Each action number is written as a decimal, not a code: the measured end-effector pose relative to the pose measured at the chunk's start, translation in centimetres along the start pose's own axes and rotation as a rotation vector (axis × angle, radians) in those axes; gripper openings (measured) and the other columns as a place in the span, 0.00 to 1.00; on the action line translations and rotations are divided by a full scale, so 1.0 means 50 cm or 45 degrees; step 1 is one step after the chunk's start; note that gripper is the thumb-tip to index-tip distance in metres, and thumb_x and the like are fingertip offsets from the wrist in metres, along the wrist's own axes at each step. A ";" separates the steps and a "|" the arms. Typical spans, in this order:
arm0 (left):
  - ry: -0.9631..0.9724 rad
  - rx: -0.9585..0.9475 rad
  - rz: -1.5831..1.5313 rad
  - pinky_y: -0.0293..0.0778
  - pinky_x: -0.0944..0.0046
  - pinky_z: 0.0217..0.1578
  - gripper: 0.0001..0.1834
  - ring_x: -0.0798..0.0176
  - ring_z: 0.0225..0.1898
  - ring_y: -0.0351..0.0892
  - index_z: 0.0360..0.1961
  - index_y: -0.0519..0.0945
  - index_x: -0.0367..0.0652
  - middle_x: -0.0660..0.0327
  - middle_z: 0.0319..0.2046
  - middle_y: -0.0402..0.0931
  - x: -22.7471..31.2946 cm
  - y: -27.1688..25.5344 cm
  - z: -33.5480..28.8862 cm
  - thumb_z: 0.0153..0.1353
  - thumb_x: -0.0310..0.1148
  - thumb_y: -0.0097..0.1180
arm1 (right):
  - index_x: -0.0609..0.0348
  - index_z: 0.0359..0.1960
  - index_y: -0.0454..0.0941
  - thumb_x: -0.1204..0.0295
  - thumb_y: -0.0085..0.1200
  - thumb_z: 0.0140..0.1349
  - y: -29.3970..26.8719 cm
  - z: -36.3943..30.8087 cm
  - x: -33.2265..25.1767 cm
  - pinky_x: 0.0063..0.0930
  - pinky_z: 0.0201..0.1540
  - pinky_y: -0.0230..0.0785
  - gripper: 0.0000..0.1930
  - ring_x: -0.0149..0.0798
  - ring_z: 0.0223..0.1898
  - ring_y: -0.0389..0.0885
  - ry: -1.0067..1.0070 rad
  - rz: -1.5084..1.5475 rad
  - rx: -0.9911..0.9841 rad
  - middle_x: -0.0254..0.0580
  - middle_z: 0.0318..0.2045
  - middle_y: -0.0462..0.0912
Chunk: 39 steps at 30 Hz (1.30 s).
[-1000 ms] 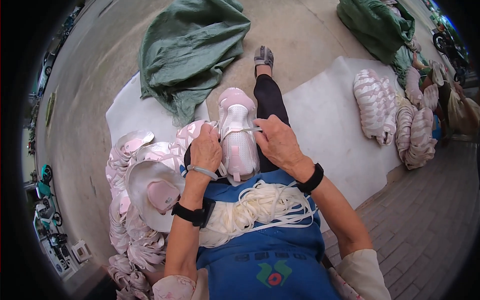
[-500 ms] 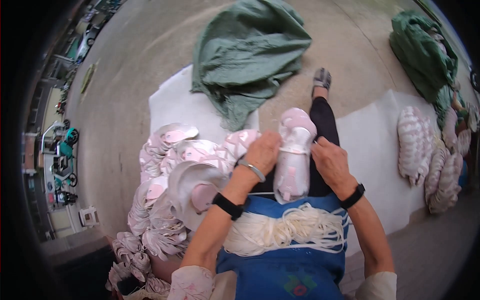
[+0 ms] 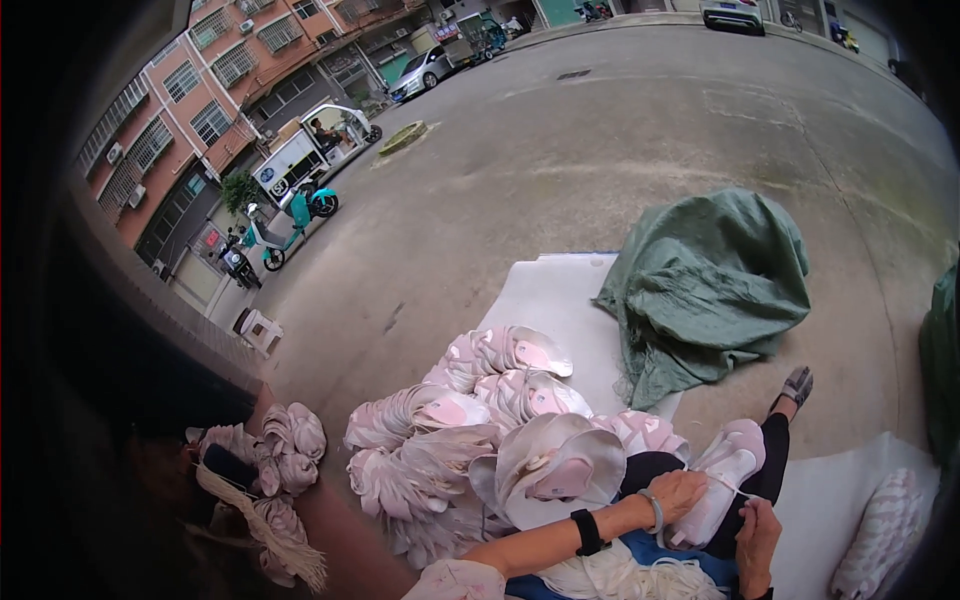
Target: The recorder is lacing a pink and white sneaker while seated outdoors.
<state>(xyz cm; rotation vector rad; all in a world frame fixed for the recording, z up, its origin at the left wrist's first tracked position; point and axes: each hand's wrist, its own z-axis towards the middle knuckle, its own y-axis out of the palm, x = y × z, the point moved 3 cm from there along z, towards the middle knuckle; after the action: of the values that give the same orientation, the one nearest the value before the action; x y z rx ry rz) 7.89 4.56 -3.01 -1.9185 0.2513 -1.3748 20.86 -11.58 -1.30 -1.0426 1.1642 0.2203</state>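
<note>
My left hand (image 3: pixel 680 497) rests against the near left side of a pink-and-white shoe upper (image 3: pixel 722 470), fingers bunched at its edge; whether they pinch anything, I cannot tell from here. A white lace (image 3: pixel 727 486) spans the upper's opening from beside those fingers to my right hand (image 3: pixel 758 532), which I read as pinching it between thumb and curled forefinger. The shoe upper sits between the hands, toe pointing away from them, alongside a black-clad leg (image 3: pixel 772 465).

Just behind the left hand I see a pale bracelet (image 3: pixel 655 511), then a black strap (image 3: pixel 587 532) farther up the forearm. Below that hand, a loose bundle of cream laces (image 3: pixel 630 577) lies over a blue apron (image 3: pixel 645 545).

To the left of the left hand, stacked shoe uppers (image 3: pixel 560 465) fan out in nested rows, the nearest stack close to the wrist. Well beyond both hands lies a crumpled green sack (image 3: pixel 705 290), partly over a white sheet (image 3: pixel 545 290). Right of the right hand, near the rim of my view, is another row of shoe uppers (image 3: pixel 880 535).

Far off to the upper left of the hands I make out a white stool (image 3: pixel 260 330), a teal scooter (image 3: pixel 295 222), a white three-wheeled van (image 3: pixel 305 155) and a silver car (image 3: pixel 425 73) on the pavement.
</note>
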 end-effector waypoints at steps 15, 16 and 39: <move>-0.279 0.019 0.261 0.75 0.51 0.38 0.17 0.44 0.36 0.80 0.37 0.84 0.49 0.51 0.33 0.81 -0.004 -0.064 0.014 0.63 0.46 0.48 | 0.63 0.32 0.78 0.76 0.53 0.58 0.017 0.011 -0.049 0.40 0.39 0.69 0.04 0.51 0.35 0.76 -0.193 -0.173 -0.014 0.49 0.30 0.76; -0.158 0.046 0.179 0.75 0.52 0.37 0.15 0.44 0.35 0.80 0.39 0.84 0.48 0.51 0.32 0.82 -0.017 -0.060 0.019 0.63 0.44 0.49 | 0.62 0.33 0.78 0.76 0.53 0.58 0.017 0.013 -0.049 0.40 0.40 0.69 0.04 0.51 0.35 0.76 -0.173 -0.168 -0.044 0.49 0.29 0.76; 0.079 -0.065 0.164 0.70 0.50 0.39 0.11 0.42 0.37 0.75 0.32 0.77 0.37 0.46 0.31 0.75 -0.013 -0.035 0.084 0.61 0.35 0.49 | 0.63 0.35 0.76 0.76 0.54 0.58 0.029 0.045 -0.036 0.41 0.37 0.71 0.05 0.54 0.33 0.77 -0.156 -0.149 0.020 0.51 0.30 0.75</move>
<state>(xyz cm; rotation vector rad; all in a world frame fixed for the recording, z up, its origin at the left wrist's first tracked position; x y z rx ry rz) 10.85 8.06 -2.91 -1.8684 0.4362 -1.3548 20.61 -8.47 -0.59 -1.0646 0.9901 0.1799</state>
